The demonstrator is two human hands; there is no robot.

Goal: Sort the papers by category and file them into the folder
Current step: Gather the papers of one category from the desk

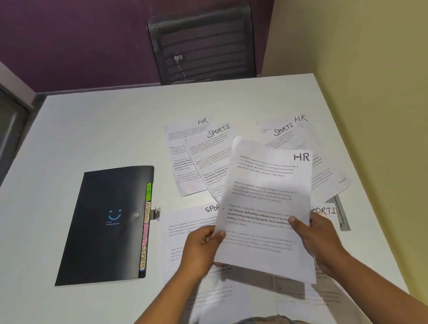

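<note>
Left hand (202, 247) and right hand (318, 240) hold the HR sheet (267, 183) above the desk (105, 131), fingers (295, 222) clamped on its side edges, probably to read its label before filing.

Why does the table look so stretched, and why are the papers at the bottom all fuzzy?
Head view: the wide-angle lens splays the table's edges outward toward the bottom. In the same head view, the papers nearest the body are smeared and unreadable, probably blur near the frame's edge. Also in the head view, the HR sheet held above them throws a dark shadow on them, while its big label stays sharp.
</note>
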